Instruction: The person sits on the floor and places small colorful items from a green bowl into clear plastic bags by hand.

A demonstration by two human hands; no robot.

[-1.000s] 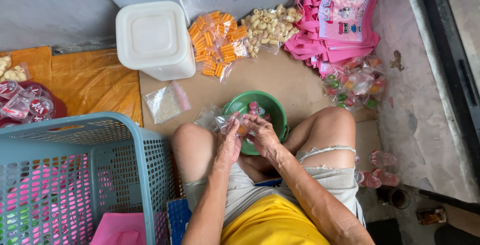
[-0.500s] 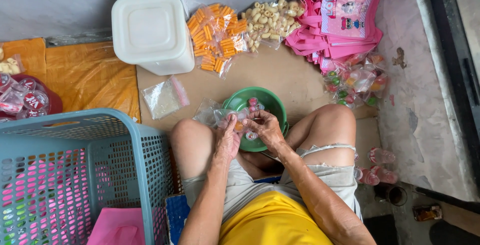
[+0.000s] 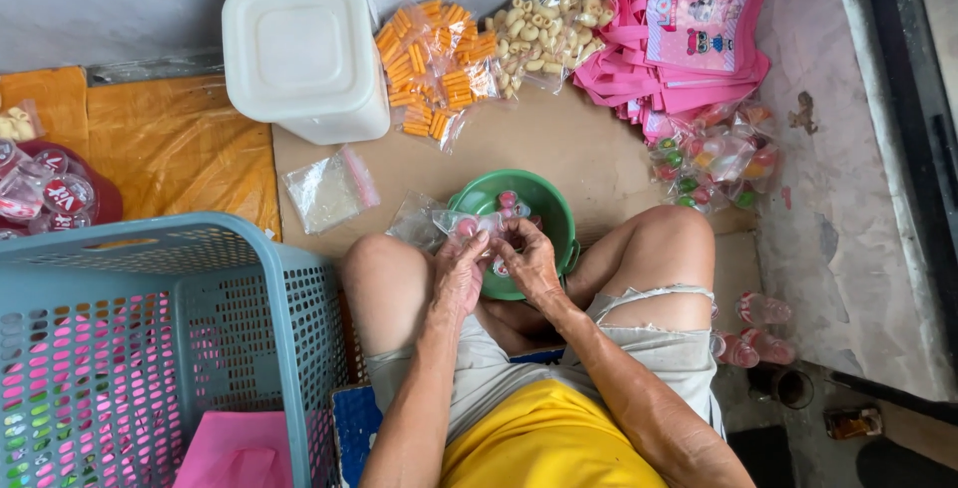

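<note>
A small clear plastic bag (image 3: 469, 223) with pink round pieces inside sits over the near rim of a green bowl (image 3: 544, 205) on the floor between the knees. The left hand (image 3: 458, 270) and right hand (image 3: 528, 260) pinch it with closed fingers. A blue basket (image 3: 200, 348) stands left; snack bags (image 3: 435, 64) lie beyond.

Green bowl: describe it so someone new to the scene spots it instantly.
Start at the big white lidded tub at the top, then drop to the seated person's knees. The green bowl sits on the brown board between them, under the left hand and right hand. It is the only round green container here.
</note>
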